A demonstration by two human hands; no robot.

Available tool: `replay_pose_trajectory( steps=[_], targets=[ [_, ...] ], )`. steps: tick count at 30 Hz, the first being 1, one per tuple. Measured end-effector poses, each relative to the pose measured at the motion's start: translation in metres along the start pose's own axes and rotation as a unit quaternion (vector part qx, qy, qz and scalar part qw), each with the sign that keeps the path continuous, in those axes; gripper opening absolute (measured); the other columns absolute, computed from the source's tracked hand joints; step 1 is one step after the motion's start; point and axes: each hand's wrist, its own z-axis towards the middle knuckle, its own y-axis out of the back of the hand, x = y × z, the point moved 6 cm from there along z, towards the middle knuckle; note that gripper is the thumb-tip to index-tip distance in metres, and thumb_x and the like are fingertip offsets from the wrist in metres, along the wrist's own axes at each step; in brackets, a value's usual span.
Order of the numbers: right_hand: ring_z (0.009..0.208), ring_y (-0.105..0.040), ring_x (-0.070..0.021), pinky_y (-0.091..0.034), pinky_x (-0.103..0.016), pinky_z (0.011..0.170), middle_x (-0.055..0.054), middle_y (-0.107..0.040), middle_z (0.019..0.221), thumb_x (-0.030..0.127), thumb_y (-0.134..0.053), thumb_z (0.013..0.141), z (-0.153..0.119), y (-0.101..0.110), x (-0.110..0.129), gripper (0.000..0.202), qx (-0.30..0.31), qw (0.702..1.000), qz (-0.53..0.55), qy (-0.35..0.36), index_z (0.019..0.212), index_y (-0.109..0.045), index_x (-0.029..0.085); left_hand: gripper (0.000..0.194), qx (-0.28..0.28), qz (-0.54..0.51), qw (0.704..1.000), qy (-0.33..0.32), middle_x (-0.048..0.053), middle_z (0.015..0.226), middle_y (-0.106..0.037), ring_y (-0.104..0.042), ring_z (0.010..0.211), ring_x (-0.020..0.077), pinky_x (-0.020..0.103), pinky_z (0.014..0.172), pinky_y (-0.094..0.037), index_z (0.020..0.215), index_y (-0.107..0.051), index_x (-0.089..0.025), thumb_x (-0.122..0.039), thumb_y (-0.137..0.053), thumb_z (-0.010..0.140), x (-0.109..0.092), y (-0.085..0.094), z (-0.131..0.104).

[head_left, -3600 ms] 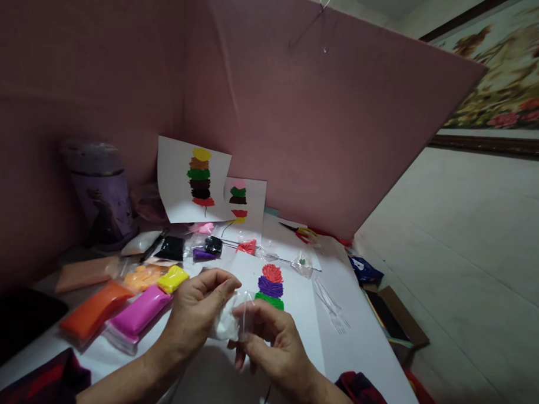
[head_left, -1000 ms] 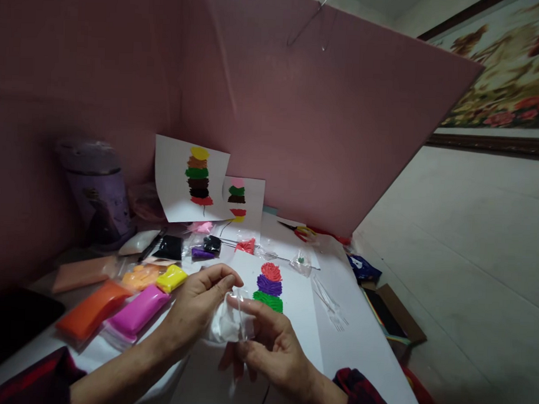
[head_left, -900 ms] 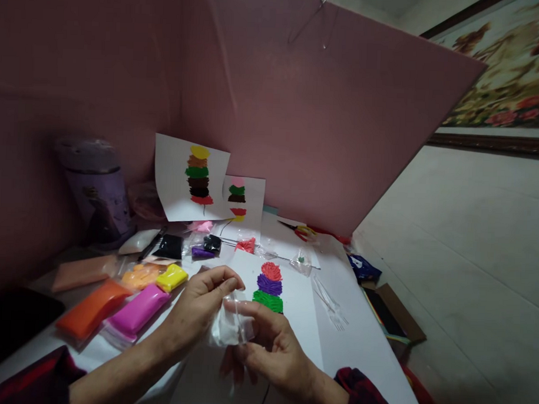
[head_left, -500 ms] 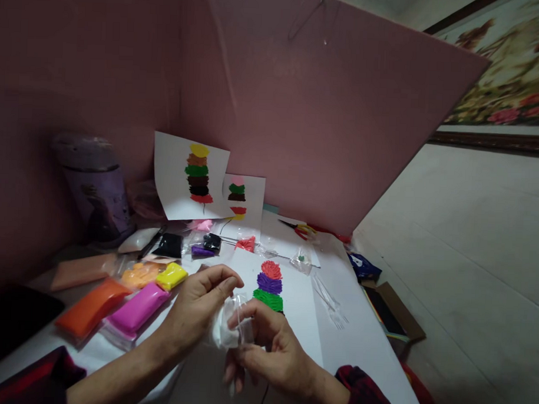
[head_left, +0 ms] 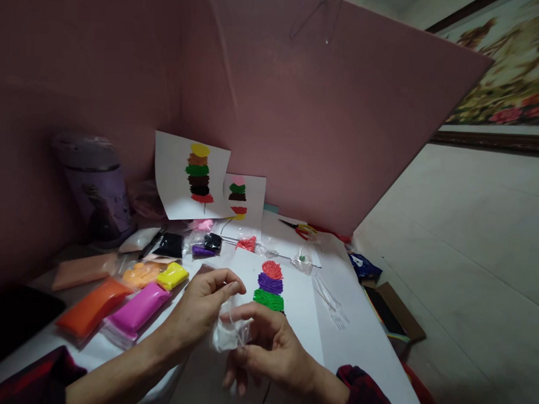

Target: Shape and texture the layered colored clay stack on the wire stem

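Note:
Between my hands is a small clear plastic bag (head_left: 226, 336) with white, clay-like stuff inside. My left hand (head_left: 206, 300) pinches the bag's upper edge, thumb against the fingers. The index finger of my right hand (head_left: 273, 349) reaches into or over the bag's mouth, and its thumb lies at the lower right side; I cannot tell how deep the finger goes. Beneath them lies a white sheet (head_left: 303, 321) carrying a stack of textured clay bands: a red band (head_left: 272, 270), a purple band (head_left: 270, 283) and a green band (head_left: 268, 299). My hands hide its lower part.
Left of my hands lie an orange packet (head_left: 93, 308), a magenta packet (head_left: 137, 309) and a yellow packet (head_left: 172, 276). Plastic forks (head_left: 332, 304) lie to the right, scissors (head_left: 300, 229) at the back. A purple tumbler (head_left: 97, 190) and propped pictures (head_left: 170, 187) stand by the pink partition (head_left: 299, 120).
My right index finger has moved slightly left over the bag's mouth, and the bag has shifted and crumpled a little. Both hands stay in nearly the same place.

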Motion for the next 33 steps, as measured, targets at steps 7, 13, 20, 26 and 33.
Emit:
replay_pose_trajectory(
  steps=[7,13,20,26,33],
  targets=[
    [0.041,-0.055,-0.0053,-0.042,-0.014,0.04,0.003,-0.065,0.061,0.031,-0.069,0.077,-0.002,-0.002,0.007,0.026,0.003,1.0,-0.016,0.002,0.092,-0.051,0.018,0.019,0.008,0.037,0.999,-0.003,0.0,0.062,-0.055,-0.048,0.061,0.0154,0.026,0.059,-0.037,0.064,-0.064,-0.018,-0.035,-0.062,0.07,0.0,0.0,0.001],
    [0.046,-0.056,-0.0073,-0.047,-0.019,0.048,0.002,-0.066,0.065,0.03,-0.074,0.073,-0.005,0.003,0.008,0.043,-0.058,0.997,-0.041,0.03,0.106,-0.05,0.018,0.022,-0.022,0.059,0.998,-0.02,-0.002,0.065,-0.053,-0.046,0.061,0.0138,0.023,0.056,-0.035,0.073,-0.062,-0.017,-0.038,-0.058,0.079,0.008,0.012,0.007],
    [0.046,-0.053,-0.0087,-0.039,-0.017,0.039,0.002,-0.059,0.058,0.035,-0.072,0.076,-0.007,0.021,0.018,0.024,-0.218,0.965,-0.105,0.099,0.088,-0.067,0.015,0.04,0.032,-0.053,0.995,0.076,-0.004,0.054,-0.051,-0.042,0.044,0.0088,0.019,0.041,-0.03,0.078,-0.058,-0.016,-0.056,-0.063,0.073,0.011,-0.001,0.0],
    [0.047,-0.053,-0.0078,-0.036,-0.016,0.036,0.002,-0.061,0.061,0.034,-0.075,0.073,-0.006,0.026,0.02,0.025,-0.233,0.962,-0.071,0.121,0.09,-0.067,0.018,0.042,0.1,-0.065,0.987,0.109,-0.001,0.048,-0.058,-0.044,0.033,0.0079,0.017,0.032,-0.028,0.077,-0.054,-0.017,-0.058,-0.062,0.074,0.011,-0.011,-0.004],
    [0.04,-0.052,-0.0057,-0.034,-0.013,0.034,0.006,-0.058,0.053,0.03,-0.079,0.067,-0.001,0.02,0.009,0.03,-0.192,0.979,-0.031,0.068,0.089,-0.064,0.017,0.04,0.039,-0.015,0.993,0.111,-0.006,0.038,-0.05,-0.033,0.028,0.0041,0.013,0.03,-0.019,0.072,-0.051,-0.018,-0.057,-0.062,0.074,0.015,-0.006,-0.005]
  ],
)
